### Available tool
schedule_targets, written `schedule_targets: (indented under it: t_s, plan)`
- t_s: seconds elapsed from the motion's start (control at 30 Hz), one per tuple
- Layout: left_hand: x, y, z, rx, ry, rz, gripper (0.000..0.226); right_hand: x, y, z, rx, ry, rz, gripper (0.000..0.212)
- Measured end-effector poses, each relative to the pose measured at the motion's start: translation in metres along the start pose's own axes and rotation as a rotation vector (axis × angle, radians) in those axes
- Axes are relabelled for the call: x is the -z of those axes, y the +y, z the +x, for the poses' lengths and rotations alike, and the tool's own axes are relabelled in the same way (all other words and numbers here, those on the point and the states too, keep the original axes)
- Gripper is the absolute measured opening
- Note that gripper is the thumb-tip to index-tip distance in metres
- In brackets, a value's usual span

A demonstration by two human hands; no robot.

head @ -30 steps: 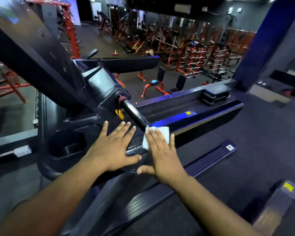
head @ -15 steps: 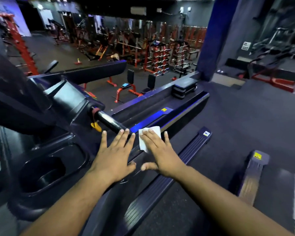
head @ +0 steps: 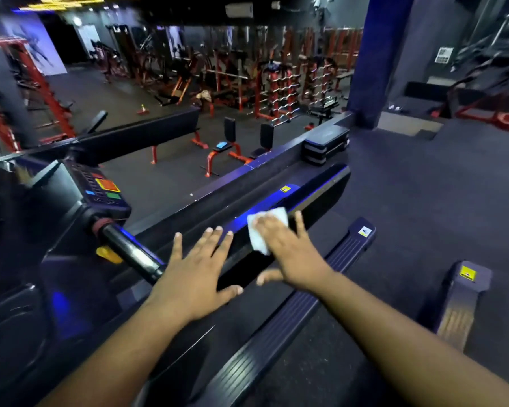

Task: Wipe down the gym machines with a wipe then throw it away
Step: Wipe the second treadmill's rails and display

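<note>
Head view: right hand (head: 288,254) on wipe (head: 265,230)

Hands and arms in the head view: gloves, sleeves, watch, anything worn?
Nothing worn that shows. Both the left hand and the right hand are bare, no gloves, and no rings can be made out, though the right hand's fingers are motion-blurred. Both forearms are bare down to the bottom frame edge: no sleeves, watch, wristband or markings visible. Anything above the forearms is out of frame.

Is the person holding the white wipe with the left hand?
No, the wipe lies under the flat fingers of the right hand; the left hand rests bare on the machine.
</note>
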State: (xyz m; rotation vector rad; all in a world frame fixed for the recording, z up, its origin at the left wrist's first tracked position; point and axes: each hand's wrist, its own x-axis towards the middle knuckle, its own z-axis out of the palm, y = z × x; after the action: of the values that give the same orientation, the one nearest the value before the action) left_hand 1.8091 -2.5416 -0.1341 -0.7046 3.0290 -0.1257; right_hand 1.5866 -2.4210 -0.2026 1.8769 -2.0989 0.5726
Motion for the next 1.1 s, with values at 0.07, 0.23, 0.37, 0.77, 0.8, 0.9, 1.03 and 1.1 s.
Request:
schedule_targets:
  t_s: [0.07,0.23,0.37,0.77,0.8,0.9,1.03,1.1]
  plan:
    - [-0.003,-0.002,0.002,0.014,0.023,-0.030,0.108,0.005,0.049,0.012,-0.216,0.026,0.110,0.120]
    - [-0.003,-0.002,0.000,0.036,0.006,-0.006,0.112,0.003,0.100,0.018,-0.461,0.072,0.221,0.118]
    - [0.004,0.000,-0.002,0.032,-0.015,-0.008,0.117,-0.006,0.032,0.008,-0.426,0.067,0.327,0.132]
    - [0.008,-0.009,-0.030,-0.022,-0.086,0.011,0.140,-0.040,-0.148,-0.059,-0.075,-0.175,0.293,0.133]
    - [0.008,-0.011,-0.034,-0.027,-0.090,0.021,0.140,-0.042,-0.151,-0.063,-0.085,-0.200,0.287,0.133]
    - [0.007,-0.016,-0.043,-0.031,-0.093,0.035,0.141,-0.049,-0.150,-0.067,-0.170,-0.211,0.304,0.121]
    - [0.007,-0.015,-0.039,-0.048,-0.053,0.032,0.133,-0.053,-0.143,-0.063,-0.294,-0.122,0.387,0.121]
    - [0.005,-0.015,-0.038,-0.041,-0.046,0.023,0.130,-0.051,-0.142,-0.054,-0.457,0.000,0.559,0.122]
